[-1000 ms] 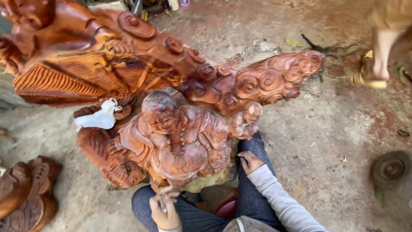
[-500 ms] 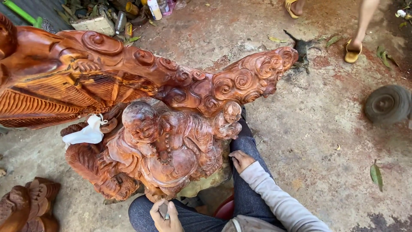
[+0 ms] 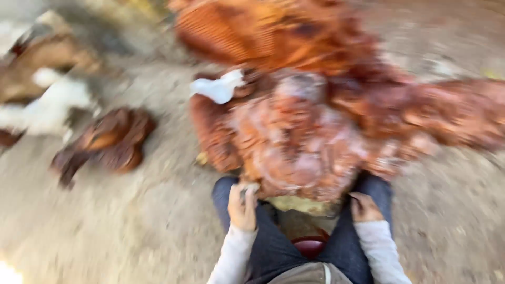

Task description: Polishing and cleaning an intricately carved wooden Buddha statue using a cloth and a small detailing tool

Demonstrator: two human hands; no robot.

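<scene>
Large reddish wood carving (image 3: 315, 131) propped against the knees, view swung left and blurred since earlier; left hand (image 3: 243, 206) at its lower edge, grip unclear; right hand (image 3: 364, 207) touching base, grip unclear; smaller carving (image 3: 108, 142) now nearer centre.

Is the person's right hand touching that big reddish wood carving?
Cannot tell. The head view is blurred: the right hand sits at the wood carving's lower edge.
</scene>
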